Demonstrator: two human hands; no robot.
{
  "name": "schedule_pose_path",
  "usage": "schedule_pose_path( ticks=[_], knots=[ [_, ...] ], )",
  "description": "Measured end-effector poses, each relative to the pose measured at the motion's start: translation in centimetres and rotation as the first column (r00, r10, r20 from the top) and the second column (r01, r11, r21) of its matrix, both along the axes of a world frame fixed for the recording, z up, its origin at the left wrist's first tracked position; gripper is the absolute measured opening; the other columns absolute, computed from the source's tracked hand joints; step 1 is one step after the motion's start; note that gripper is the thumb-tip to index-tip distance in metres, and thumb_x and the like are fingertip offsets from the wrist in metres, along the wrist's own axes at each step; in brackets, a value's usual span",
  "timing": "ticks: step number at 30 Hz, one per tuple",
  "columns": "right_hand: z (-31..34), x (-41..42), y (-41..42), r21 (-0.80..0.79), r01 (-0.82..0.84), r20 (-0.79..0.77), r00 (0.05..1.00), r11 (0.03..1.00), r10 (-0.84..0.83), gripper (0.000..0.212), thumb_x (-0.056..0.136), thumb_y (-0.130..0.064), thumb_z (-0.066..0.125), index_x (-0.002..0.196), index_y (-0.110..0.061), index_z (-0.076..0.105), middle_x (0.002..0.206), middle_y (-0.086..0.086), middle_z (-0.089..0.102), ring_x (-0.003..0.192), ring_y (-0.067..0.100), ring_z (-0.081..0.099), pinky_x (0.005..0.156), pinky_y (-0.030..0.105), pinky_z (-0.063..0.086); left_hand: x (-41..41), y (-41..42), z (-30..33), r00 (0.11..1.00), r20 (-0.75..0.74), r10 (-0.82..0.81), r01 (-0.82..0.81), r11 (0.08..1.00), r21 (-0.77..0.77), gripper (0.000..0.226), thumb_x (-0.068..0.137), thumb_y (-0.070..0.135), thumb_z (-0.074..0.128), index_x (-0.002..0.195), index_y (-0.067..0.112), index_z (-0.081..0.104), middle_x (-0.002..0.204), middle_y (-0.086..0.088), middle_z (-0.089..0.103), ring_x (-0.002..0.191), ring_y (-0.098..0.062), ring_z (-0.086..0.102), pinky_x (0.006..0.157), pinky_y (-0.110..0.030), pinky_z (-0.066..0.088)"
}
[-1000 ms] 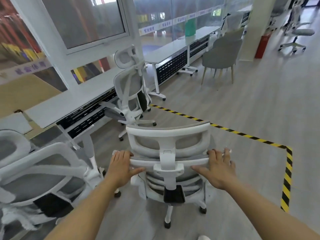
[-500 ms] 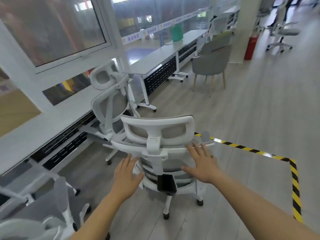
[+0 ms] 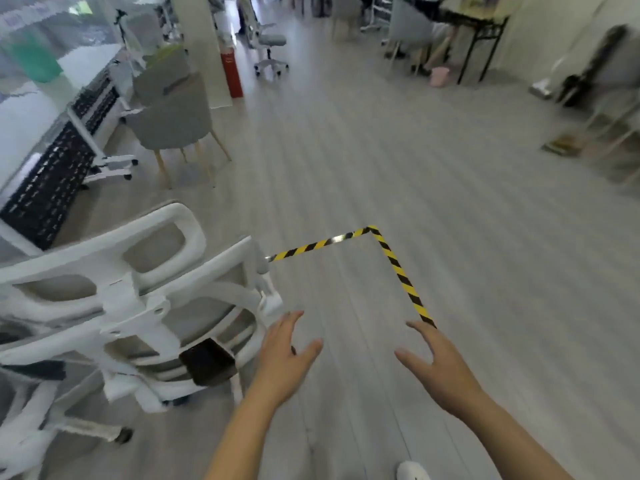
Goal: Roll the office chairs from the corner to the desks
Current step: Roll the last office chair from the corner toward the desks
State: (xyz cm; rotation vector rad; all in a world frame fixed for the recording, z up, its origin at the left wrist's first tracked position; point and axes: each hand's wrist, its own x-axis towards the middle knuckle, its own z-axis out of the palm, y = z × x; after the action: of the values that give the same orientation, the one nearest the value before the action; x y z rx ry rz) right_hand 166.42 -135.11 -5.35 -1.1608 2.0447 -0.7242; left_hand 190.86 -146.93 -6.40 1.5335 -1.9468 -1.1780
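Fingers of both the left hand (image 3: 282,358) and the right hand (image 3: 438,367) are spread and hold nothing above the floor (image 3: 398,174). Just left of the left hand stands the white office chair (image 3: 145,306), beside the desk (image 3: 31,109); yellow-black floor tape (image 3: 398,268) lies beyond.

Far desks (image 3: 450,15) blurred beyond reading

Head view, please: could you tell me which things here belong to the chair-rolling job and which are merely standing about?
Job:
white office chair
desks
left hand, open
right hand, open

Standing about:
grey armchair
red extinguisher
striped floor tape
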Motion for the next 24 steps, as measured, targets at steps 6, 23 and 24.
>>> schedule_pose_path(
  ticks=[6, 23, 24],
  knots=[
    [0.1, -6.4, 10.4, 0.03, 0.369, -0.024, 0.93, 0.929, -0.368, 0.054, 0.09, -0.052, 0.061, 0.139, -0.04, 0.041, 0.133, -0.027, 0.037, 0.128, 0.002, 0.035, 0.106, 0.03, 0.031, -12.5, 4.0, -1.4, 0.893, 0.008, -0.45, 0.448, 0.89, 0.087, 0.066, 0.085, 0.06, 0.059, 0.144, 0.045, 0.03, 0.157, 0.014, 0.025, 0.146, -0.011, 0.016, 0.119, -0.043, 0.02],
    [-0.8, -29.6, 36.1, -0.099, 0.827, 0.027, 0.558, 0.554, -0.829, 0.061, 0.09, -0.054, 0.058, 0.144, -0.036, 0.038, 0.152, -0.014, 0.035, 0.142, 0.01, 0.028, 0.116, 0.036, 0.026, -47.5, 24.2, 0.3, 0.415, 0.091, -0.905, 0.904, 0.422, 0.066, 0.07, 0.086, 0.06, 0.058, 0.145, 0.05, 0.022, 0.16, 0.018, 0.01, 0.147, -0.005, -0.001, 0.12, -0.04, 0.014],
    [-1.1, -30.5, 37.7, -0.088, 0.85, 0.035, 0.524, 0.519, -0.851, 0.062, 0.09, -0.054, 0.059, 0.144, -0.035, 0.038, 0.152, -0.014, 0.036, 0.142, 0.01, 0.029, 0.116, 0.036, 0.026, -49.0, 25.6, 0.3, 0.367, 0.122, -0.922, 0.924, 0.376, 0.065, 0.07, 0.087, 0.059, 0.057, 0.146, 0.049, 0.021, 0.16, 0.019, 0.008, 0.148, -0.006, -0.003, 0.12, -0.04, 0.013]
  ],
)
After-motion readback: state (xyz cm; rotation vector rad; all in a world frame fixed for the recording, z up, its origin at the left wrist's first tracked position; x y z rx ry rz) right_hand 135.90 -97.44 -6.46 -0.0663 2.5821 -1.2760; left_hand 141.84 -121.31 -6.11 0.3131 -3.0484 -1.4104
